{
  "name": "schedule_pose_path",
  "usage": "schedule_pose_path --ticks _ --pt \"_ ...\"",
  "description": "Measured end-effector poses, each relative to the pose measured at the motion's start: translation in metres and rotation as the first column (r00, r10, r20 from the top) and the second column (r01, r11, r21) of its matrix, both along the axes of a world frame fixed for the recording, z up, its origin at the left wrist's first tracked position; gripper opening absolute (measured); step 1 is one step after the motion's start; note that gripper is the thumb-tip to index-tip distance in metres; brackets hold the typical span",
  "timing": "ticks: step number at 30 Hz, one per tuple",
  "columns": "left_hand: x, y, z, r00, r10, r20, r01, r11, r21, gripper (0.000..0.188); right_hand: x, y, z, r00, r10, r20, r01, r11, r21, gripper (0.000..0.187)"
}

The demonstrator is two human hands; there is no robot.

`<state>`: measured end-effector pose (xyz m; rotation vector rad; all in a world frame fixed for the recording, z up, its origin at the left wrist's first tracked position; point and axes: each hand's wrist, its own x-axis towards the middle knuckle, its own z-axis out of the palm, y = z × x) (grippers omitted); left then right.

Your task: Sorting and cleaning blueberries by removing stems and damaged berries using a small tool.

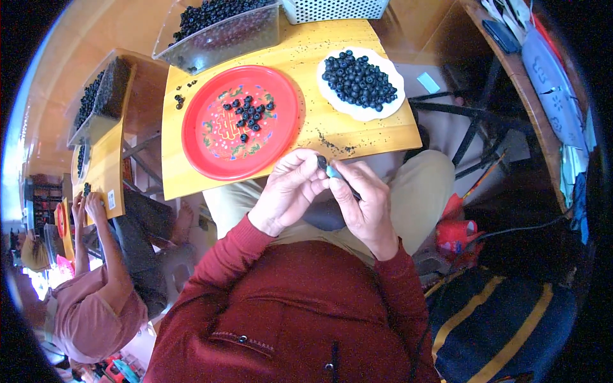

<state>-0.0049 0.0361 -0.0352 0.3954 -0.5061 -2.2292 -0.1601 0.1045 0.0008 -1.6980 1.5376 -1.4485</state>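
Just beyond my lap, at the table's near edge, both hands meet. Between thumb and fingers my left hand (290, 188) pinches a small dark ball (321, 162) that looks like a blueberry. My right hand (365, 201) grips a slim tool with a light-blue end (331, 172), held against the ball; its dark shaft runs back into my palm. A red round tray (191, 137) with a flowered pattern holds a loose group of dark balls (249, 115). A white scalloped plate (397, 80) to its right is heaped with more of them.
Dark crumbs lie scattered on the yellow wooden table (306, 54). A clear plastic bin (223, 51) of dark balls stands at the back, beside a white perforated basket (335, 11). At left, a co-worker (99, 300) handles something small at another table. A dark bag (504, 325) is at lower right.
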Motion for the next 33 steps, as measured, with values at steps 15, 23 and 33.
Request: schedule_pose_path --ticks 15,23,33 --pt "-0.001 0.004 0.011 0.998 0.034 0.050 -0.029 0.995 -0.099 0.012 -0.005 0.004 0.000 1.000 0.004 0.022 -0.003 1.000 -0.017 0.024" --pt "-0.005 0.004 0.033 1.000 -0.010 0.016 0.014 0.954 -0.298 0.011 -0.040 0.004 -0.014 0.943 -0.253 0.216 0.216 0.959 0.181 0.030" --pt "-0.001 0.001 0.020 0.987 0.082 0.141 -0.056 0.982 -0.183 0.012 -0.027 0.008 -0.020 0.968 -0.090 0.235 0.064 0.991 0.118 0.030"
